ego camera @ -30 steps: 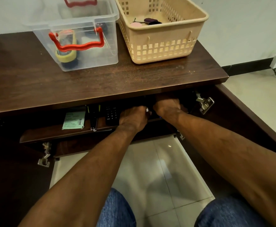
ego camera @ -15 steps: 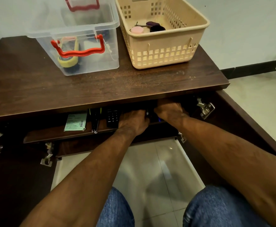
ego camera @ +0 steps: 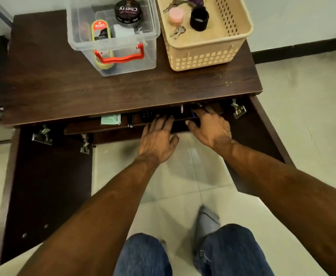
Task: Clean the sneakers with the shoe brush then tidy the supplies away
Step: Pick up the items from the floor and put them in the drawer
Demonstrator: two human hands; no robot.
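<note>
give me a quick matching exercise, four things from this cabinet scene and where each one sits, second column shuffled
Things:
1. polish tin
2. pink jar
3. green slip
4. left hand

Places:
A. on the shelf under the top, left side
B. in the clear box
C. at the shelf's front edge
D. in the beige basket

Pairs: 1-B, 2-D, 3-A, 4-C

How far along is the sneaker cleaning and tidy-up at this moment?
Done: polish tin and Kiwi shoe shine lie in the clear storage box on the cabinet top. In hand: left hand and right hand, fingers straight, rest at the shelf inside the open cabinet, gripping nothing. Left: both doors are open. No sneakers or brush are visible, so cleaning can't be confirmed.
</note>
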